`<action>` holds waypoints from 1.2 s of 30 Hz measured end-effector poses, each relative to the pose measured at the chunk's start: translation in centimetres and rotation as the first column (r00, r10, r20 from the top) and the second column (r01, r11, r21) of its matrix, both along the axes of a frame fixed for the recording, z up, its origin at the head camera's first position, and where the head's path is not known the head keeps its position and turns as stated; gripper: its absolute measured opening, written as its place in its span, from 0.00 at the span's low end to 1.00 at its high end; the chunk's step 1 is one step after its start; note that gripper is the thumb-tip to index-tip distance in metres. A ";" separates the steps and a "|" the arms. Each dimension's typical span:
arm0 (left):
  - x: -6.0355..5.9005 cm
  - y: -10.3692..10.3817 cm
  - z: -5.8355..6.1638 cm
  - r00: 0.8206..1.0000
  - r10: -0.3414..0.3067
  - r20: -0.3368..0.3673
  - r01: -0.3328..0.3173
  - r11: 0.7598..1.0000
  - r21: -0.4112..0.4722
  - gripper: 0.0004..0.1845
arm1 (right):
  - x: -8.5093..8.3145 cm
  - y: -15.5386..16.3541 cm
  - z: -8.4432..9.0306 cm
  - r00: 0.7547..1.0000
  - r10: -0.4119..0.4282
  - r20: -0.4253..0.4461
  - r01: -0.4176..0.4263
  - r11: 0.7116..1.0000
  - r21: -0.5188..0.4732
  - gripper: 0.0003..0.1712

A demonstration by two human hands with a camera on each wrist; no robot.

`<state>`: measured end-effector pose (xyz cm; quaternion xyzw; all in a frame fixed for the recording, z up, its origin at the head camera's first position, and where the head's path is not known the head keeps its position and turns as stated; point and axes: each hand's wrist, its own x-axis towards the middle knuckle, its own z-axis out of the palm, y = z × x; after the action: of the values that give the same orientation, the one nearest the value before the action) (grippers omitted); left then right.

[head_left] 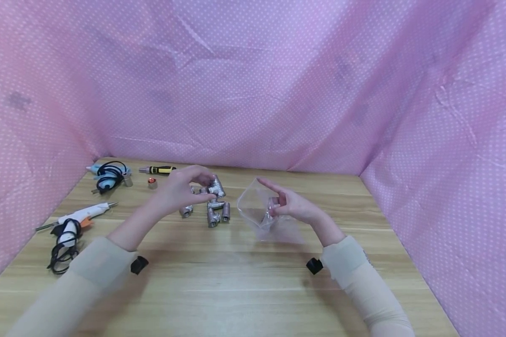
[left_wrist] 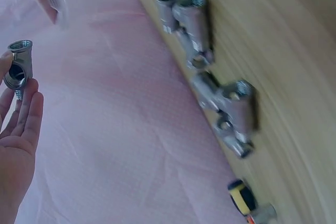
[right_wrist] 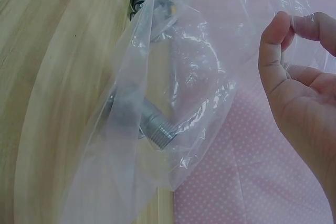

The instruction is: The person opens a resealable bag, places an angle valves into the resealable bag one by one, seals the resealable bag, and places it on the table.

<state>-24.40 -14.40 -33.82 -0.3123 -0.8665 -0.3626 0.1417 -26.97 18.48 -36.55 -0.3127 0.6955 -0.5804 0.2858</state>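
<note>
My left hand (head_left: 184,187) pinches a grey metal pipe fitting (head_left: 216,186) between thumb and fingertips, lifted above the table; the left wrist view shows the fitting (left_wrist: 19,68) at my fingertips (left_wrist: 27,109). Several more metal fittings (head_left: 217,213) lie on the wooden table (head_left: 236,281) just below it, also seen as the fittings (left_wrist: 220,98). My right hand (head_left: 291,204) pinches the rim of a clear plastic bag (head_left: 259,210) and holds it open. Inside the bag (right_wrist: 173,103) lies a threaded metal fitting (right_wrist: 152,124).
At the table's left lie a white glue gun with black cord (head_left: 73,222), a blue tool with a coiled cable (head_left: 107,174), a yellow-black screwdriver (head_left: 158,170) and a small orange-topped cap (head_left: 152,183). Pink dotted cloth (head_left: 253,79) walls the table on three sides.
</note>
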 end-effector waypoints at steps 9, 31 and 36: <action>-0.7 4.5 -1.7 0.990 -0.119 -0.077 0.123 0.991 0.058 0.24 | 0.0 -0.1 0.2 1.000 0.016 0.000 -0.016 1.000 -0.017 0.53; -1.4 6.5 -5.0 0.962 -0.264 -0.062 0.260 0.963 -0.076 0.19 | 0.3 -0.7 -0.1 0.999 0.048 -0.023 -0.049 0.998 -0.031 0.52; -1.4 6.3 -5.0 0.970 -0.233 -0.071 0.224 0.968 -0.117 0.20 | 0.4 -0.9 0.0 0.998 0.051 -0.028 -0.052 0.998 -0.026 0.51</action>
<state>-25.76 -8.07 -38.77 -0.4323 -0.8364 -0.3155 0.1183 -26.57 17.63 -36.59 -0.3423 0.6832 -0.5776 0.2870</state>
